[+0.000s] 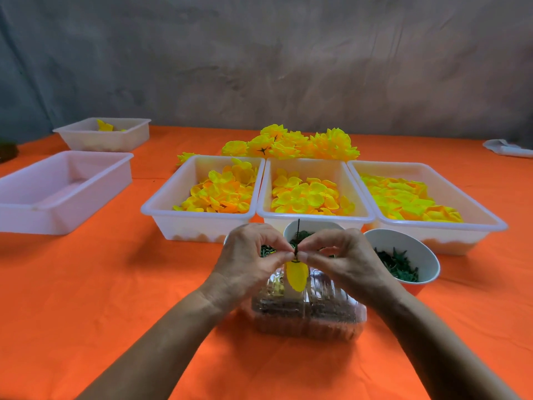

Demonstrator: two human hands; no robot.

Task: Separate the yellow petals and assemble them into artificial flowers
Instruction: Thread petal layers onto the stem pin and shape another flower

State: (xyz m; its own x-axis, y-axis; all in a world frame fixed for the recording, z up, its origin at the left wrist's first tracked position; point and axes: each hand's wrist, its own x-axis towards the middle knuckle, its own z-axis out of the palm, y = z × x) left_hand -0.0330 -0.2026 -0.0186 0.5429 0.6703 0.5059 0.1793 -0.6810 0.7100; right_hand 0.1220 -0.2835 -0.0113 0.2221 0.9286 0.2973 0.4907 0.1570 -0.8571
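Your left hand (248, 255) and right hand (343, 256) meet at the centre of the view, just above the clear plastic container (308, 316) that sits at 6 o'clock on the orange tablecloth (115, 284). Both of your hands pinch, thumb against forefinger, a thin dark stem (298, 235) that stands upright between your fingertips, and a single yellow petal (297, 275) hangs from that pinch down over the container. The container holds dark brownish material that is too blurred to identify. Behind your hands, at 12 o'clock, three white trays stand side by side, touching or nearly so: the left tray (161, 209), the middle tray (314, 219) and the right tray (476, 220), each heaped with loose yellow petals. Beyond them, further toward 12 o'clock, a pile of finished yellow flowers (291, 142) lies on the cloth. Directly behind your fingers a white bowl (313, 226) holds small dark green pieces, and a second bowl (415, 246) at 2 o'clock from your hands, white inside and orange outside, holds more of the same. Another batch of green pieces shows just behind your left hand, though its holder is hidden. At 9 o'clock a pinkish-white tray (57, 194) sits well apart from the rest, and behind it, at 10 o'clock, a smaller white tray (103, 137) has a few yellow petals in it. At 2 o'clock, near the table's far edge, lies a white folded thing (507, 148) that you cannot make out.
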